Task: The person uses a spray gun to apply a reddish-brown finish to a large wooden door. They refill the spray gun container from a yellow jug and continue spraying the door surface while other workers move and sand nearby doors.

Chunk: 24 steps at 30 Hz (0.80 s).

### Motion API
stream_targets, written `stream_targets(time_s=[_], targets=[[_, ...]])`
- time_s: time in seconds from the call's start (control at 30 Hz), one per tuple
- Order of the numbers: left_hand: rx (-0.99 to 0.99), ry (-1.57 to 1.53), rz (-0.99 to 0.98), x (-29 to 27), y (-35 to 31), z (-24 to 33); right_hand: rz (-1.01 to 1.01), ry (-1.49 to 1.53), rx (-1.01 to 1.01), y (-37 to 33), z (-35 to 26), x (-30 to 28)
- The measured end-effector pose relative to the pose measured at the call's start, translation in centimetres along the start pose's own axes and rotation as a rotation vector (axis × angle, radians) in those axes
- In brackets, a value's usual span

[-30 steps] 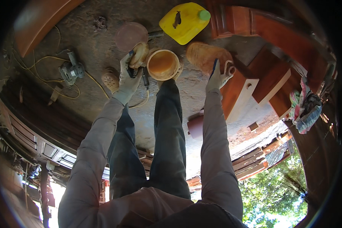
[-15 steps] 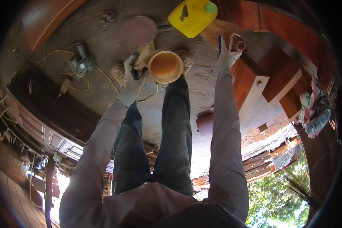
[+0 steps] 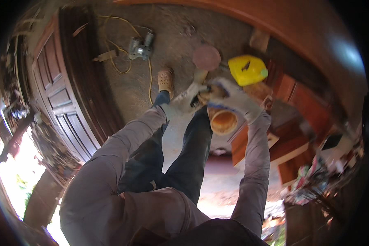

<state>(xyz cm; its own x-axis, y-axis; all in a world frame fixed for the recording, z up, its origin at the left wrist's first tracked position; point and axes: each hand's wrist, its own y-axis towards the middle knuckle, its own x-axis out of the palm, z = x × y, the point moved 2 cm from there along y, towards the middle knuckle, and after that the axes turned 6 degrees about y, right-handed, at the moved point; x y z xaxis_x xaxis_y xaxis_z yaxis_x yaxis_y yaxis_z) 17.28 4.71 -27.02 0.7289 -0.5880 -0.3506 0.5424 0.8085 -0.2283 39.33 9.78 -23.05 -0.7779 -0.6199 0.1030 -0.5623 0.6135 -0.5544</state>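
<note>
My left hand (image 3: 186,101) and my right hand (image 3: 235,100), both in pale work gloves with dark palms, meet in front of me. Between them is a crumpled tan wad (image 3: 214,91), perhaps a cloth, with the fingers of both hands closed round it. The gloves partly hide it, and motion smears it. Just below my right hand stands a tan tub (image 3: 224,122) with orange-brown liquid inside. A brownish clear bottle (image 3: 267,102) is close to my right wrist.
A yellow jerrycan (image 3: 247,69) and a round reddish-brown disc (image 3: 206,57) lie beyond my hands. A corded power tool (image 3: 140,48) is on the floor at left, near a panelled wooden door (image 3: 63,98). Reddish-brown boards (image 3: 291,141) stand at right.
My right hand has left the bottle and come over to my left hand, at the tan wad. The view has swung, so the floor things appear shifted.
</note>
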Motion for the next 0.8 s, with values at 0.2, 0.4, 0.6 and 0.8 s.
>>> stream_targets(time_s=[0.2,0.4,0.6,0.8], targets=[[-0.123,-0.058,0.055,-5.4,-9.0,4.4,-0.493,-0.714,0.177,3.4,-12.8,8.4],[-0.14,-0.097,0.376,-17.8,-17.1,13.3,-0.114,-0.692,0.006,4.6,-26.7,12.2],[-0.374,-0.175,0.436,-30.9,-22.9,15.7,0.234,-0.891,-0.442,0.0,-43.1,19.9],[-0.42,-0.159,0.695,-42.3,-27.9,17.8,0.113,-1.052,-0.754,5.5,-51.5,30.9]])
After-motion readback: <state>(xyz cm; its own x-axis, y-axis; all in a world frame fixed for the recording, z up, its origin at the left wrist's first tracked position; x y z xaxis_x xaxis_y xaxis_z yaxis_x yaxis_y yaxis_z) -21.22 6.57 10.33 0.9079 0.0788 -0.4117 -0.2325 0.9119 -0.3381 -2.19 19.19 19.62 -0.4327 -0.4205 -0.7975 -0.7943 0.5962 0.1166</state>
